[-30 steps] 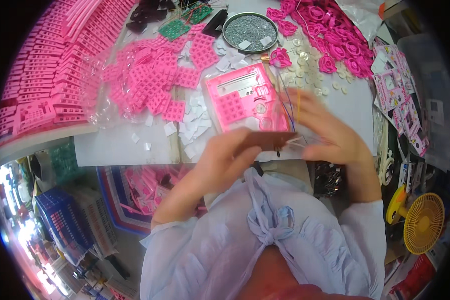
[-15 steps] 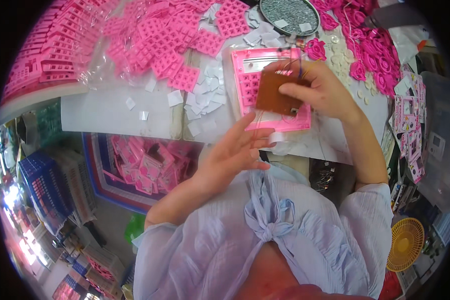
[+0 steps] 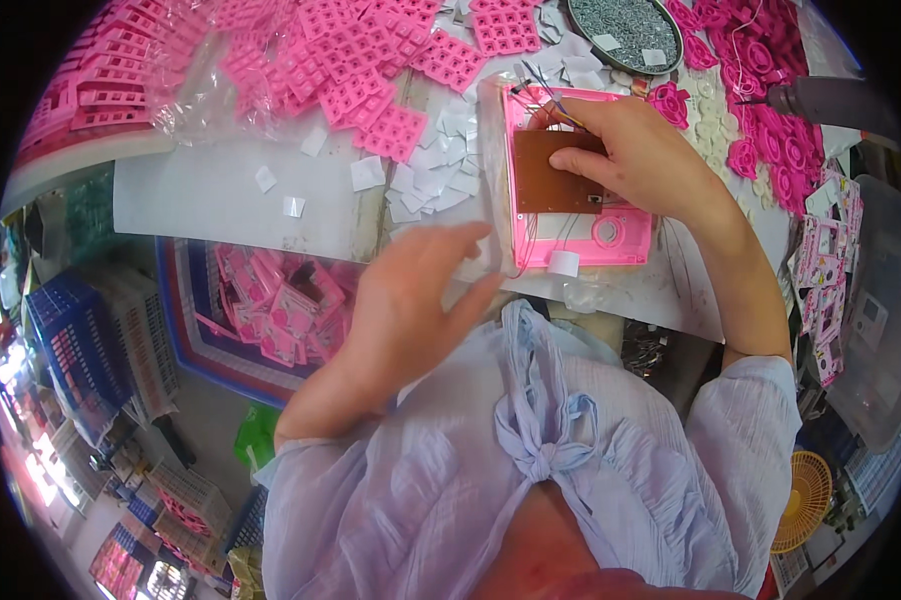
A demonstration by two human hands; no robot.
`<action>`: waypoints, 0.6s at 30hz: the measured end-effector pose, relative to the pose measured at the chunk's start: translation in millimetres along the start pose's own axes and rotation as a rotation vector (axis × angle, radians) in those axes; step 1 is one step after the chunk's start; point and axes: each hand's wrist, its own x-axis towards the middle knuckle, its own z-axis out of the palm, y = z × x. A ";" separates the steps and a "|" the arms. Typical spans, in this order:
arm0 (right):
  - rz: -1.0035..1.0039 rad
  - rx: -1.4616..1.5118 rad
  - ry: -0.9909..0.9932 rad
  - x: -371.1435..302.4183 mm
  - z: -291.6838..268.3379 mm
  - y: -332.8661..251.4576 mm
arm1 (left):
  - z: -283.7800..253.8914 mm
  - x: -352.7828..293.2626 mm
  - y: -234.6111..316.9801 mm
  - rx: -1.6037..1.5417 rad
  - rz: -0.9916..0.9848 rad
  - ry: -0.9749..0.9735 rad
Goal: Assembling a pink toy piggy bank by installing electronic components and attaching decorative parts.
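Observation:
My right hand (image 3: pixel 635 160) grips a brown circuit board (image 3: pixel 560 180) at its upper right part, thumb on the flat face. The board lies over a pink plastic housing (image 3: pixel 625 245), inside its raised rim, covering the middle. Thin wires run out above and below the board; a small white square (image 3: pixel 563 263) is at the housing's near edge. My left hand (image 3: pixel 410 295), slightly blurred, hangs left of the housing with thumb and fingers apart and nothing in it. Nearest it on the table are loose white paper squares (image 3: pixel 440 165).
Pink keypad pieces (image 3: pixel 390 133) heap up at the back left, beside clear plastic bags. A round tray (image 3: pixel 635 40) of small metal parts stands at the back. Dark pink parts (image 3: pixel 770 150) and a black tool (image 3: pixel 820 103) lie right. A blue-rimmed crate (image 3: pixel 185 320) holds more pink pieces.
The board has gone from tilted above the housing to lying flatter over it in my right hand. My left hand has drawn back to the left, away from the wires. The whole view has shifted slightly.

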 end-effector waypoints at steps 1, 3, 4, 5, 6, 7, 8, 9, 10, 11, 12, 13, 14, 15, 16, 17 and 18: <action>-0.003 -0.036 -0.008 1.7 -2.6 -3.4 | 1.0 7.4 -2.6 0.016 0.051 0.031; 0.001 -0.047 -0.021 3.5 -4.7 -7.3 | 4.9 18.3 -7.9 0.031 0.133 0.073; 0.008 -0.023 -0.026 3.9 -5.1 -8.1 | 8.0 22.6 -10.5 0.031 0.163 0.084; 0.018 0.002 -0.026 3.3 -5.7 -7.8 | 10.1 26.5 -12.4 0.030 0.198 0.091; -0.011 -0.038 -0.002 2.5 -4.7 -7.1 | 10.1 28.2 -13.9 0.051 0.170 0.064; -0.041 -0.078 0.023 1.6 -2.6 -6.3 | 9.3 29.3 -15.3 0.071 0.143 0.037; -0.070 -0.115 0.046 0.8 -0.1 -5.8 | 9.9 30.2 -17.0 0.092 0.114 0.009; -0.036 -0.146 0.034 0.7 -0.8 -7.8 | 13.7 34.4 -17.7 0.139 0.203 0.032; -0.001 -0.177 0.023 0.9 -3.2 -11.9 | 19.7 40.5 -17.2 0.185 0.293 0.055; 0.033 -0.211 0.014 0.7 -5.5 -16.5 | 23.2 44.3 -15.7 0.231 0.386 0.080; 0.032 -0.312 0.148 0.1 -5.3 -20.9 | 25.2 44.0 -15.3 0.316 0.395 0.037; 0.030 -0.413 0.283 -1.2 -4.7 -25.9 | 27.5 42.7 -15.2 0.401 0.403 -0.005; 0.023 -0.513 0.416 -2.0 -3.8 -28.9 | 28.7 42.6 -15.5 0.488 0.407 -0.045; -0.044 -0.480 0.441 -9.1 0.2 -26.6 | 28.2 42.0 -14.6 0.497 0.404 -0.061; -0.112 -0.445 0.466 -21.1 8.1 -20.3 | 27.5 40.9 -13.2 0.506 0.401 -0.077; -0.188 -0.414 0.491 -28.8 15.0 -16.0 | 26.9 42.2 -12.9 0.518 0.395 -0.085; -0.191 -0.426 0.378 -38.2 24.1 -16.9 | 28.2 43.1 -12.3 0.517 0.394 -0.087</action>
